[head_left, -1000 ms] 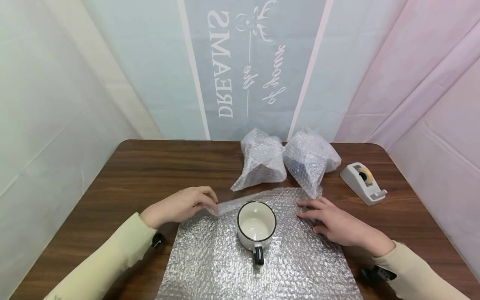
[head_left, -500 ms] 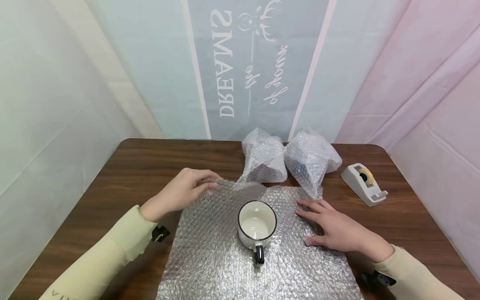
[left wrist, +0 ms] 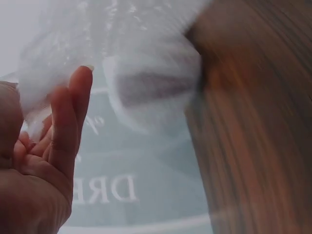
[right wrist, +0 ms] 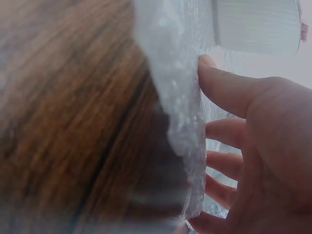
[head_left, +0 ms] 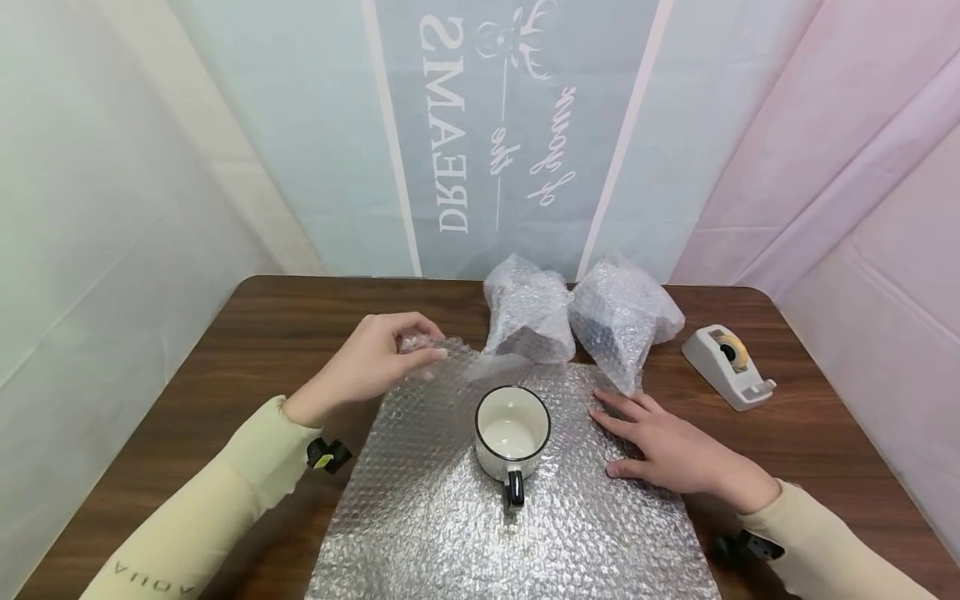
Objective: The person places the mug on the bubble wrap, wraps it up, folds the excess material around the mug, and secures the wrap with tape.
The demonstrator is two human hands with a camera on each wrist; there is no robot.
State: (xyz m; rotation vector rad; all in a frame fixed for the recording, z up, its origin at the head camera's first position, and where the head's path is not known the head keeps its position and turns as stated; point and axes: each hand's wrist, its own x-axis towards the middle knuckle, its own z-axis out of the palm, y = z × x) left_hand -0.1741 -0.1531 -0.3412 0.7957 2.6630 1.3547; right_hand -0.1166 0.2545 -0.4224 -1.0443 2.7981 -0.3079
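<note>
A white mug (head_left: 512,433) with a black rim stands upright on a sheet of bubble wrap (head_left: 442,533), its black handle pointing toward me. My left hand (head_left: 371,360) pinches the sheet's far left corner and holds it raised off the table. In the left wrist view, the clear wrap (left wrist: 53,63) rises between thumb and fingers. On the sheet's right side rests my right hand (head_left: 671,450), fingers spread and pressing lightly. The right wrist view shows its fingertips (right wrist: 208,78) against the wrap, near the mug's side (right wrist: 258,27).
Two bubble-wrapped bundles (head_left: 528,312) (head_left: 622,317) sit side by side at the table's back edge; the right one's tip reaches the sheet. A white tape dispenser (head_left: 727,367) stands at the right on the dark wooden table (head_left: 300,321). A printed curtain hangs behind.
My left hand has moved away from me and lifted the far left corner of the bubble wrap. The right hand has spread its thumb and stays on the sheet. The mug shifted slightly in view.
</note>
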